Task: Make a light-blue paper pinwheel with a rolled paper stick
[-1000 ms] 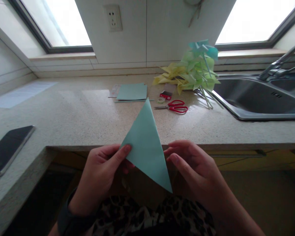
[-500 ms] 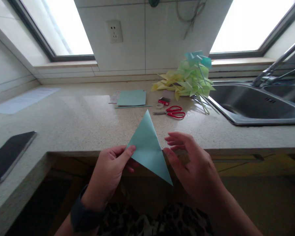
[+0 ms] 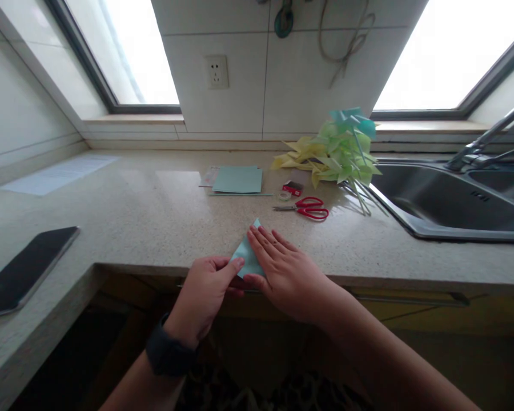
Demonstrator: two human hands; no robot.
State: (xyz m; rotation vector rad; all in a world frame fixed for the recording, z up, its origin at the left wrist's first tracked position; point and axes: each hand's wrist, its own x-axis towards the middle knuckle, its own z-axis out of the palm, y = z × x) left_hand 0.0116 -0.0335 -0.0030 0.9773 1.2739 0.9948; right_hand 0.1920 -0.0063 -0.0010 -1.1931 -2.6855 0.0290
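Note:
A light blue paper triangle (image 3: 247, 255) lies at the front edge of the speckled counter (image 3: 163, 222). My right hand (image 3: 285, 271) rests flat on top of it, fingers stretched out and together, hiding most of the sheet. My left hand (image 3: 205, 291) pinches the triangle's left corner between thumb and fingers, just past the counter edge. A dark band circles my left wrist.
Farther back lie a stack of blue paper sheets (image 3: 237, 180), red-handled scissors (image 3: 306, 208), a small tape roll (image 3: 284, 196) and a red box (image 3: 292, 188). Yellow, green and blue paper pinwheels (image 3: 336, 151) pile beside the steel sink (image 3: 449, 200). A dark phone (image 3: 25, 268) lies at the left.
The triangle has come down from the air onto the counter edge. My right hand moved from beside it to lying flat on it. The view tilted upward.

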